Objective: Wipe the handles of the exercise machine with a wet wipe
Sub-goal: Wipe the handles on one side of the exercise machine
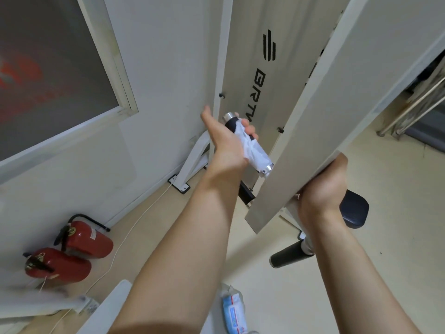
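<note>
At the bottom of the frame, a blue-and-white pack of wet wipes (232,312) lies on the beige floor (385,237). Right of centre, the right hand (322,186) grips the edge of a cream metal machine panel (313,131). Beyond, at centre, the left hand (226,141) wraps a white wet wipe (252,148) around a black, silver-capped handle (234,121). Two red fire extinguishers (69,254) lie lower left.

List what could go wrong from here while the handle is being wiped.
1. The wet wipe is bunched under the left hand, so the handle near its metal end cap stays bare and may be missed.
2. The right hand grips the edge of the machine's arm; if that arm swings, fingers could be pinched.
3. The wipes pack lies on the floor by the feet and could be stepped on.
</note>
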Action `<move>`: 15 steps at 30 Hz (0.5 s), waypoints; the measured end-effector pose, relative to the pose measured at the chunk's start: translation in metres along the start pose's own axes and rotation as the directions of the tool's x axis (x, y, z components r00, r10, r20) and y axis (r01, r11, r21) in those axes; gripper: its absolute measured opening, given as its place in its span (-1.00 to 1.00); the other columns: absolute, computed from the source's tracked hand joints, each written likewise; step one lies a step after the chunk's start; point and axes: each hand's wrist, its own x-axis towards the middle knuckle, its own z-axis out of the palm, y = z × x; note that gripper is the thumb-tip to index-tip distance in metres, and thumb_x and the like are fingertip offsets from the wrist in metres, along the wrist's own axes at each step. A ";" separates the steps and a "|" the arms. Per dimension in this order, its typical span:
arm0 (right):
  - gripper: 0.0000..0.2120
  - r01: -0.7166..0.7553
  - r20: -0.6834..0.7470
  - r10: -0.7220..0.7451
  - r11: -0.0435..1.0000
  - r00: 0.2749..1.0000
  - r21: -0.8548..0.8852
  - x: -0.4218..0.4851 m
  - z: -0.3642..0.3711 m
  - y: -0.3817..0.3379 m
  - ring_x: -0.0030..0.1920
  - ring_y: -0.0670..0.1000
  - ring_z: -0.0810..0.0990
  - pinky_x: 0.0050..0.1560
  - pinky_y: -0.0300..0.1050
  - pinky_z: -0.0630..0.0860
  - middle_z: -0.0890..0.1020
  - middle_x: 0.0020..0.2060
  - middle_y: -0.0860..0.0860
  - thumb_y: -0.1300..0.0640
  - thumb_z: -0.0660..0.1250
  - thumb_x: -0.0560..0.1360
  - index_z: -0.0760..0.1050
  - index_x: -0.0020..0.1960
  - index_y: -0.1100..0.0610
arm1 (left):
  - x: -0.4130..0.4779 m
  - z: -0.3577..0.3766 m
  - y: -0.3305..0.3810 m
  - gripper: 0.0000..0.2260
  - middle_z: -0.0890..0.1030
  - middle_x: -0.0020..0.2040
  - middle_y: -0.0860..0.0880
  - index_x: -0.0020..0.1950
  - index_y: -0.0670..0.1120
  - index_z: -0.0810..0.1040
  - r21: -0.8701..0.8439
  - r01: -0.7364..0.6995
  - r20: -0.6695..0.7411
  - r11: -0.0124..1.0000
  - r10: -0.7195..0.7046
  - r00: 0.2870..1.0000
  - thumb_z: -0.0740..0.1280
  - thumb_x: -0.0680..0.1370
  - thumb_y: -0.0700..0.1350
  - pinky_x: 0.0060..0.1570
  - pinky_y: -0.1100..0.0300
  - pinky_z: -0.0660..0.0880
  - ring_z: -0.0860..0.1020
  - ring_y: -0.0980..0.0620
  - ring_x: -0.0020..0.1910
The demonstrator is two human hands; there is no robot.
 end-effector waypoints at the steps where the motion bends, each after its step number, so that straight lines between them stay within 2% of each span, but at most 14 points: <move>1: -0.63 -0.007 0.026 0.006 1.000 1.000 0.015 0.001 0.003 0.002 -0.45 -0.03 0.29 -0.31 -0.17 0.25 0.33 -0.50 -0.10 0.07 0.09 0.53 0.24 -0.46 0.01 | 0.001 0.000 0.006 -0.43 0.39 -0.46 0.02 -0.32 -0.08 0.38 -0.019 -0.017 0.006 1.000 0.017 1.000 0.12 0.51 0.42 -0.45 0.28 0.23 0.30 0.06 -0.55; 4: -0.76 -0.005 0.028 0.005 1.000 1.000 0.000 0.006 0.009 0.006 -0.36 0.02 0.29 -0.23 -0.08 0.25 0.34 -0.44 -0.07 0.00 0.15 0.38 0.27 -0.43 0.01 | 0.001 -0.003 -0.003 -0.46 0.45 -0.46 -0.01 -0.26 -0.09 0.41 0.016 -0.062 0.030 0.998 0.061 0.998 0.18 0.54 0.38 -0.40 0.26 0.33 0.38 0.03 -0.50; 7: -0.79 0.006 0.004 -0.006 1.000 1.000 -0.029 0.008 0.008 0.007 -0.32 0.05 0.37 -0.16 -0.05 0.31 0.42 -0.41 -0.03 -0.02 0.17 0.37 0.32 -0.41 0.02 | -0.012 -0.016 -0.033 -0.58 0.41 -0.38 -0.03 -0.19 -0.06 0.31 0.241 -0.084 0.095 0.967 0.062 0.993 0.35 0.56 0.23 -0.30 0.23 0.39 0.42 0.00 -0.40; 9: -0.73 0.013 0.022 -0.013 1.000 1.000 -0.025 0.005 0.007 0.005 -0.32 0.07 0.41 -0.19 -0.09 0.34 0.45 -0.41 -0.01 0.00 0.14 0.46 0.34 -0.38 0.05 | -0.013 -0.037 -0.044 -0.59 0.45 -0.41 0.03 -0.25 -0.05 0.30 0.432 -0.208 0.166 0.878 0.149 0.975 0.45 0.54 0.12 -0.33 0.26 0.46 0.53 0.05 -0.35; 11: -0.67 0.038 -0.016 -0.039 0.998 0.999 -0.056 0.001 0.009 0.001 -0.39 0.01 0.38 -0.28 -0.16 0.32 0.43 -0.47 -0.07 0.05 0.11 0.56 0.33 -0.37 0.04 | -0.014 -0.056 -0.043 -0.60 0.42 -0.39 0.01 -0.28 -0.09 0.30 0.541 -0.317 0.248 0.779 0.212 0.945 0.48 0.48 0.06 -0.33 0.23 0.45 0.49 0.07 -0.37; 13: -0.68 0.052 -0.064 -0.058 0.995 0.996 -0.086 -0.002 0.010 -0.002 -0.44 -0.02 0.37 -0.31 -0.18 0.32 0.43 -0.49 -0.10 0.06 0.11 0.59 0.32 -0.35 0.04 | -0.021 -0.069 -0.037 -0.65 0.47 -0.25 -0.09 -0.19 -0.17 0.38 0.567 -0.351 0.219 0.745 0.274 0.936 0.49 0.46 0.00 -0.38 0.22 0.50 0.51 0.03 -0.34; 15: -0.67 0.045 -0.060 -0.050 0.995 0.997 -0.092 -0.004 0.010 -0.004 -0.46 -0.03 0.39 -0.28 -0.17 0.34 0.44 -0.51 -0.10 0.05 0.11 0.58 0.34 -0.36 0.04 | -0.028 -0.080 -0.034 -0.61 0.59 0.01 -0.20 0.05 -0.22 0.46 0.523 -0.301 0.101 0.797 0.292 0.951 0.53 0.46 -0.01 -0.27 0.21 0.60 0.61 -0.04 -0.16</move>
